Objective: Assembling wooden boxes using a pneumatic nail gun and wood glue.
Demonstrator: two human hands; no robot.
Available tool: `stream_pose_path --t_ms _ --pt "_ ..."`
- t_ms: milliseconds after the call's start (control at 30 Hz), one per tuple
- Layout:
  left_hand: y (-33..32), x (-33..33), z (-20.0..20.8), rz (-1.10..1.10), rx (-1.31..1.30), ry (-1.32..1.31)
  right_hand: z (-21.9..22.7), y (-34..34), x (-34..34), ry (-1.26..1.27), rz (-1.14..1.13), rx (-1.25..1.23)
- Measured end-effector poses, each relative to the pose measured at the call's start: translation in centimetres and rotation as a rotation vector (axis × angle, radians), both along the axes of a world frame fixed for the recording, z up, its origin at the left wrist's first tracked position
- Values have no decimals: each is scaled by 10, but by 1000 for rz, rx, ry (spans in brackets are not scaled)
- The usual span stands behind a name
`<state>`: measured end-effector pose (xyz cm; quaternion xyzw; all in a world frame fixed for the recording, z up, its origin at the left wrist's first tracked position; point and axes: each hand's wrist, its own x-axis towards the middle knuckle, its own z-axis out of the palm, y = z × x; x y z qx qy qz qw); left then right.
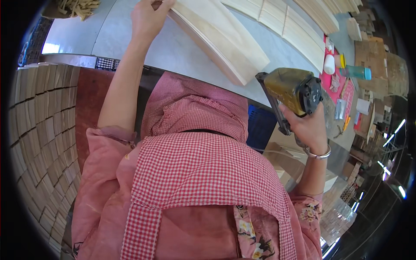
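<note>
A long pale wooden piece (221,37) lies slantwise on the grey worktable, its side showing thin layered edges. At its far left end my left hand (149,17) is closed on it; the fingertips are partly cut off by the upper edge of the view. In my right hand (310,128) is a nail gun (286,89) with a brownish-yellow body and black end cap. My fingers wrap round its handle, and its black nose is close to the near right end of the wood, seemingly apart from it.
Bundled pale slats (277,17) lie farther back on the worktable (117,37). To the right are a white bottle (329,64), a teal bottle (357,72) and a pink mat (331,89). Stacked wood (43,130) stands at left. A blue crate (261,125) sits below the table edge.
</note>
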<state>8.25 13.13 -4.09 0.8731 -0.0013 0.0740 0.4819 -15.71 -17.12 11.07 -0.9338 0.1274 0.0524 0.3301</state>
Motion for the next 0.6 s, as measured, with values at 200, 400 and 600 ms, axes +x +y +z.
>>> stream_pose_path --t_ms 200,400,600 --pt "6 11 -14 18 -42 -84 8 5 -2 37 77 52" --pt "14 31 -33 -8 -1 39 12 17 3 13 134 -14" --pt "17 37 -48 -22 -191 34 18 17 7 122 157 -62"
